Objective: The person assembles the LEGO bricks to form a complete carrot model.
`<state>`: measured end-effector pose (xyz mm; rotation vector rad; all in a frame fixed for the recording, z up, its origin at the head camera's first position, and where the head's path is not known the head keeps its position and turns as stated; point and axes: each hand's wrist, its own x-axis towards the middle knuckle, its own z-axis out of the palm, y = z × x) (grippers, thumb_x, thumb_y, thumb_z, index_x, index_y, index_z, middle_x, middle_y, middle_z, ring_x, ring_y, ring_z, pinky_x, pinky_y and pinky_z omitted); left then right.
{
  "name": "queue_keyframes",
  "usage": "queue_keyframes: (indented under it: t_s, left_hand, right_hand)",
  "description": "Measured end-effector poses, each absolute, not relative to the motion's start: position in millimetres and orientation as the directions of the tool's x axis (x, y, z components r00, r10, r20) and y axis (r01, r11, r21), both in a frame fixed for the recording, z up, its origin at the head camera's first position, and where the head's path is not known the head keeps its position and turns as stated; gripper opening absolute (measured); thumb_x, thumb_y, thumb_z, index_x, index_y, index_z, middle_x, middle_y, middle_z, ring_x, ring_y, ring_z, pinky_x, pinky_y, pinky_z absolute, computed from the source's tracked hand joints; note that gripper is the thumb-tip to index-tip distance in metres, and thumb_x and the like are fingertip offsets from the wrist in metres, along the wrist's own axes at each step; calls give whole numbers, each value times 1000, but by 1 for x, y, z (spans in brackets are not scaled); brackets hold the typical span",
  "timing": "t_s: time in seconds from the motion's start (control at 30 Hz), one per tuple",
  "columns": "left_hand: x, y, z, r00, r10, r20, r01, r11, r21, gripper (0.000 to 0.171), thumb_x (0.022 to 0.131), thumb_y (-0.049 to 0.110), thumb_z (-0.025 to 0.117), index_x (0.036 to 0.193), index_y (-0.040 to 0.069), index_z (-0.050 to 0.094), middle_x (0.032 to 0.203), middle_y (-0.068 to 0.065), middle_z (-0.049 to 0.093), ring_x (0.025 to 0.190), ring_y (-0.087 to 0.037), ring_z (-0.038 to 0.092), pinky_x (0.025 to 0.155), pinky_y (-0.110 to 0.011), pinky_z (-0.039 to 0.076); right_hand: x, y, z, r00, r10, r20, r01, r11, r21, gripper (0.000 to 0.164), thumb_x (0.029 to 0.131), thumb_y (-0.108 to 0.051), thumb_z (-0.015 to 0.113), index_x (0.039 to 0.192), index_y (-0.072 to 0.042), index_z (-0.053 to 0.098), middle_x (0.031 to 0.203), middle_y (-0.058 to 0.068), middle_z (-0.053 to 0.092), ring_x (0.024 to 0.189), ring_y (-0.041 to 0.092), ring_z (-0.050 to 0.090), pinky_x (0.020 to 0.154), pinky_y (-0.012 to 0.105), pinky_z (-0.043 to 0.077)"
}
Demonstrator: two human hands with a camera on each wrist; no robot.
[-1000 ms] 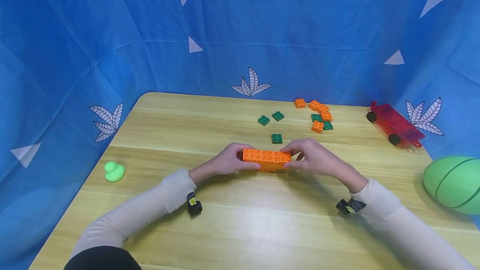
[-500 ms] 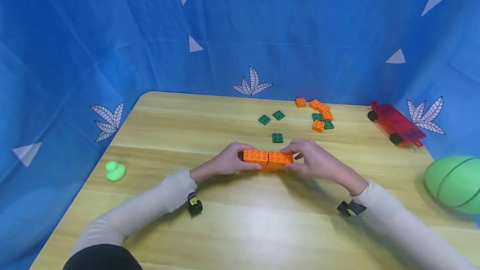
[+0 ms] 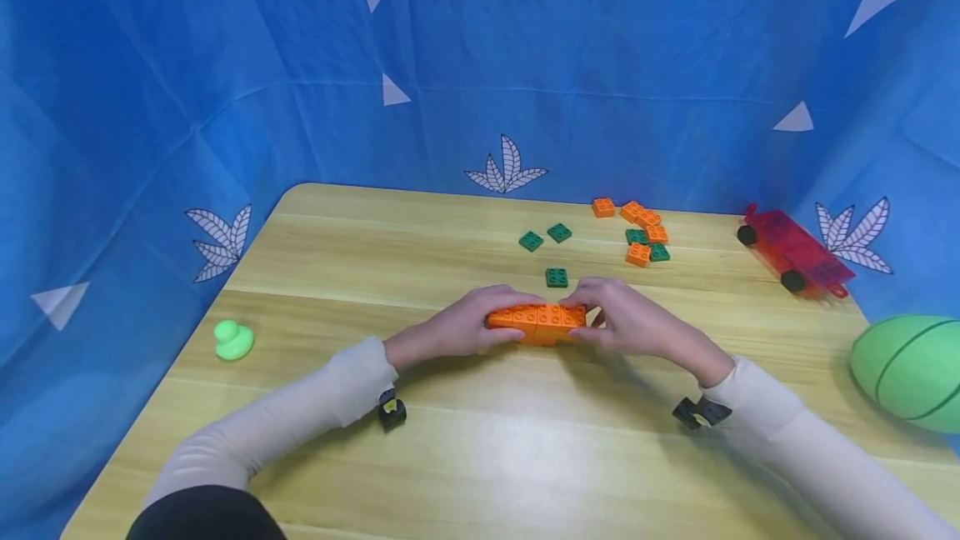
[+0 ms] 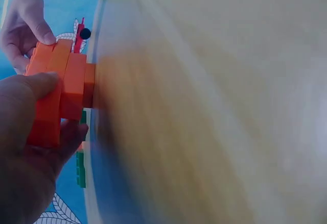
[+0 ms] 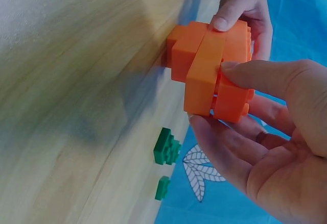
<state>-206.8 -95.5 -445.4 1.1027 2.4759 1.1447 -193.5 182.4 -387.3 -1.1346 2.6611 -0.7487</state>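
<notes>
Both hands hold a stack of orange toy building bricks (image 3: 542, 325) from its two ends, over the middle of the table. Around the left end, the left hand (image 3: 474, 323) has its thumb on the near side and fingers over the top. The right hand (image 3: 624, 317) pinches the right end between thumb and fingers. In the right wrist view the layered orange bricks (image 5: 204, 76) narrow toward the table, and a thin gap shows under the top brick by the right thumb (image 5: 242, 75). The left thumb (image 4: 43, 83) presses the stack's side in the left wrist view.
Beyond the hands lie loose green bricks (image 3: 557, 277) and a cluster of orange bricks (image 3: 638, 254) with green ones. A red toy car (image 3: 798, 252) and a green ball (image 3: 911, 373) are at the right. A green toy duck (image 3: 233, 341) sits at the left.
A split in the stack's top row half a second ago has closed. The left end now tilts down, and the left fingers have moved further over its top. The right hand stays nearly in place.
</notes>
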Motion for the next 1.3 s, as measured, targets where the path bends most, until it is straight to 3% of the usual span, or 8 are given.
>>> queue_keyframes:
  t_s: [0.43,0.97,1.3]
  left_hand:
    - [-203,-86,-424,-620,768,160,749,519,413,51,96,29,74,143,17,61,136,-3,70,121,-19,68,105,-35,55]
    - [-205,-84,-418,-599,784,164,759,490,428,47,94,26,77,137,12,65,133,-5,72,118,-19,71,102,-33,56]
    - [-206,-85,-420,-606,781,148,749,499,435,48,94,26,76,139,12,64,135,-5,71,120,-19,70,104,-34,55]
  right_hand:
    - [-196,183,-385,-696,-716,48,-642,592,-487,34,89,-10,80,121,-2,74,101,7,71,88,15,66,68,18,58]
    - [-200,184,-385,-707,-706,38,-622,595,-510,32,87,-10,82,118,-3,75,101,6,72,85,17,66,66,19,56]
    - [-201,186,-394,-728,-684,51,-576,570,-586,34,87,-10,82,119,-4,75,101,6,72,84,19,63,62,22,56]
